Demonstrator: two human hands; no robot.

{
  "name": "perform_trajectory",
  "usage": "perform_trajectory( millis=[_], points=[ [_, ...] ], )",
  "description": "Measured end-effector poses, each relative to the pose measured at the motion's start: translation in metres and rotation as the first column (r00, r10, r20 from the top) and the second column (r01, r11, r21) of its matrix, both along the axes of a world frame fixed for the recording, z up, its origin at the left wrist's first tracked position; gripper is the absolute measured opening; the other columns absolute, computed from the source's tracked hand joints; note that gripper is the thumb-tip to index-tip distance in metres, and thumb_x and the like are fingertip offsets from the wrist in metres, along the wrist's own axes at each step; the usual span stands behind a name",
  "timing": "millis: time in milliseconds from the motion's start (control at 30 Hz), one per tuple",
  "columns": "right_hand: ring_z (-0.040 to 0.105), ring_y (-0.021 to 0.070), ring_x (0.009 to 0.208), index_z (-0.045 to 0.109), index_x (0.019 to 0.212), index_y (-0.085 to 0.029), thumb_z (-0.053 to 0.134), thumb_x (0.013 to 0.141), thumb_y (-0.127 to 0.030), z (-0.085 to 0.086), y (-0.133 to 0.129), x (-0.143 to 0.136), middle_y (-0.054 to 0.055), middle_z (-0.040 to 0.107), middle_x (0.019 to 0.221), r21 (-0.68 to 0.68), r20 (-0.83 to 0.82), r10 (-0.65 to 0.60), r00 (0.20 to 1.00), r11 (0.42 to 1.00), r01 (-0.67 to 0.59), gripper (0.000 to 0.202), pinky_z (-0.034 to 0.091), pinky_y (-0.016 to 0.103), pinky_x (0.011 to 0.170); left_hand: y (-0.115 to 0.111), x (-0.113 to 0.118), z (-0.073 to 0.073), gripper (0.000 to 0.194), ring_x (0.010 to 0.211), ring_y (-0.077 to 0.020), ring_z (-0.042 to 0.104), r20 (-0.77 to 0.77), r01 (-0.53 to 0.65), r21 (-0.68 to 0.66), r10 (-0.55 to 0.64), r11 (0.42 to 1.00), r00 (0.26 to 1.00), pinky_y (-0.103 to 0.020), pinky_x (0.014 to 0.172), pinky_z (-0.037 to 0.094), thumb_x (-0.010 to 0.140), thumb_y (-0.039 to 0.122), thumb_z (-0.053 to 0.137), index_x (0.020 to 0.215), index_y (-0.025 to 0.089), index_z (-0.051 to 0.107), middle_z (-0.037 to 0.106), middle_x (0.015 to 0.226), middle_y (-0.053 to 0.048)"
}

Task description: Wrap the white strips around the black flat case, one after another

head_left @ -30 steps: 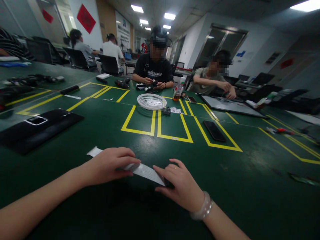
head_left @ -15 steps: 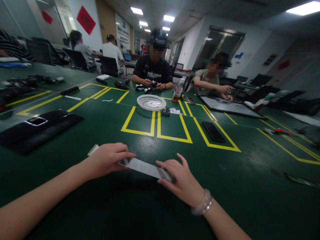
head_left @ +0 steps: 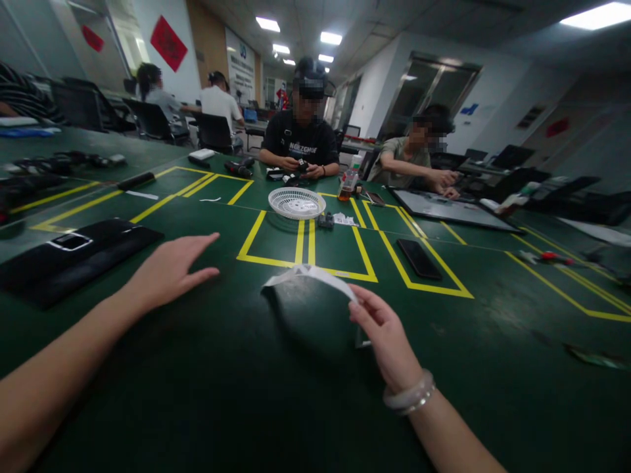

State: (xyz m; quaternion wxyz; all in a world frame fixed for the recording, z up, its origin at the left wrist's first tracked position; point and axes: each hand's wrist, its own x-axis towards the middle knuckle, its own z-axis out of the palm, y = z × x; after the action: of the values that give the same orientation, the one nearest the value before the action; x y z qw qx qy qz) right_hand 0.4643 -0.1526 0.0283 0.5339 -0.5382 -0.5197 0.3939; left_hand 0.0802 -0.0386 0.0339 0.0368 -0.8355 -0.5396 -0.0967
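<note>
My right hand (head_left: 389, 338) has one end of the white strip (head_left: 329, 279) pinched, thumb against fingers. Strip arches out leftward from those fingertips, far end lying in the gap between my hands; can't tell if that end touches the table (head_left: 493, 381). My left hand (head_left: 165, 270) is bare, thumb and fingers wide apart. Black case (head_left: 98, 244) just left of left fingers. Basket (head_left: 296, 211) well beyond both; phone (head_left: 419, 258) ahead and right of right fingers.
</note>
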Motion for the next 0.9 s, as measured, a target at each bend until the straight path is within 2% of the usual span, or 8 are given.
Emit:
perform_trajectory(
  millis=[33,100,200,300,433,533,700,900],
  points=[
    [0.061,0.0153,0.074,0.068,0.115,-0.021,0.077,0.078,-0.044,0.001,0.003,0.004,0.001,0.067,0.086,-0.039,-0.155,-0.099,0.983,0.995,0.094,0.044,0.054,0.028,0.068,0.008,-0.018,0.001,0.08,0.139,-0.0313,0.037,-0.031,-0.171,-0.026,0.17,0.985,0.985,-0.044,0.115,0.031,0.095,0.063,0.034,0.153,0.009,0.026,0.036,0.154,-0.017],
    [0.059,0.0112,0.067,0.068,0.109,-0.023,0.08,0.075,-0.037,0.004,0.01,0.013,-0.002,0.064,0.084,-0.139,-0.419,-0.272,0.866,0.962,0.234,0.038,0.054,0.024,0.063,0.02,-0.055,-0.001,0.09,0.138,-0.0421,0.033,-0.079,-0.398,-0.07,0.393,0.914,0.916,-0.056,0.111,0.03,0.092,0.067,0.031,0.147,-0.005,0.029,0.033,0.15,-0.03],
    [0.056,0.0072,0.056,0.066,0.096,-0.023,0.071,0.084,-0.027,0.005,0.019,0.024,-0.004,0.062,0.08,-0.373,-0.622,-0.472,0.625,0.88,0.294,0.014,0.052,0.02,0.056,0.024,-0.103,-0.008,0.102,0.125,-0.0514,0.041,-0.125,-0.604,-0.159,0.59,0.781,0.797,-0.069,0.097,0.035,0.087,0.077,0.022,0.133,-0.012,0.042,0.042,0.138,-0.038],
    [0.051,0.0059,0.048,0.062,0.091,-0.022,0.06,0.091,-0.03,0.001,0.023,0.031,-0.005,0.058,0.073,-0.412,-0.653,-0.484,0.583,0.873,0.262,0.008,0.051,0.02,0.052,0.024,-0.129,-0.016,0.106,0.121,-0.0473,0.046,-0.146,-0.684,-0.22,0.67,0.695,0.728,-0.067,0.092,0.04,0.082,0.083,0.013,0.132,-0.005,0.045,0.044,0.139,-0.032],
    [0.047,0.0065,0.044,0.059,0.094,-0.022,0.05,0.095,-0.033,-0.003,0.024,0.033,-0.005,0.055,0.07,-0.409,-0.675,-0.479,0.562,0.876,0.255,0.014,0.047,0.02,0.047,0.028,-0.137,-0.021,0.109,0.12,-0.0462,0.047,-0.136,-0.711,-0.234,0.702,0.663,0.699,-0.061,0.09,0.044,0.081,0.083,0.005,0.132,-0.005,0.044,0.044,0.139,-0.033],
    [0.046,0.0077,0.044,0.058,0.097,-0.022,0.046,0.095,-0.033,-0.004,0.024,0.035,-0.005,0.054,0.07,-0.403,-0.688,-0.478,0.546,0.877,0.261,0.017,0.044,0.021,0.045,0.029,-0.134,-0.02,0.108,0.12,-0.0494,0.047,-0.126,-0.692,-0.239,0.684,0.682,0.718,-0.059,0.091,0.043,0.083,0.083,0.011,0.132,-0.007,0.045,0.045,0.136,-0.036],
    [0.048,0.0091,0.047,0.057,0.098,-0.023,0.049,0.089,-0.029,-0.007,0.023,0.038,-0.004,0.055,0.071,-0.383,-0.703,-0.458,0.544,0.889,0.252,0.013,0.045,0.022,0.047,0.029,-0.115,-0.015,0.101,0.118,-0.0479,0.051,-0.104,-0.588,-0.252,0.583,0.768,0.806,-0.054,0.094,0.043,0.086,0.078,0.023,0.134,-0.008,0.045,0.05,0.131,-0.034],
    [0.049,0.0092,0.048,0.059,0.1,-0.023,0.051,0.086,-0.03,-0.005,0.022,0.036,-0.004,0.056,0.074,-0.349,-0.709,-0.439,0.552,0.899,0.266,0.017,0.046,0.023,0.049,0.025,-0.049,-0.021,0.091,0.135,-0.0394,0.04,-0.04,-0.291,-0.236,0.29,0.927,0.956,-0.051,0.113,0.031,0.091,0.071,0.03,0.145,-0.002,0.04,0.04,0.148,-0.026]
  ],
)
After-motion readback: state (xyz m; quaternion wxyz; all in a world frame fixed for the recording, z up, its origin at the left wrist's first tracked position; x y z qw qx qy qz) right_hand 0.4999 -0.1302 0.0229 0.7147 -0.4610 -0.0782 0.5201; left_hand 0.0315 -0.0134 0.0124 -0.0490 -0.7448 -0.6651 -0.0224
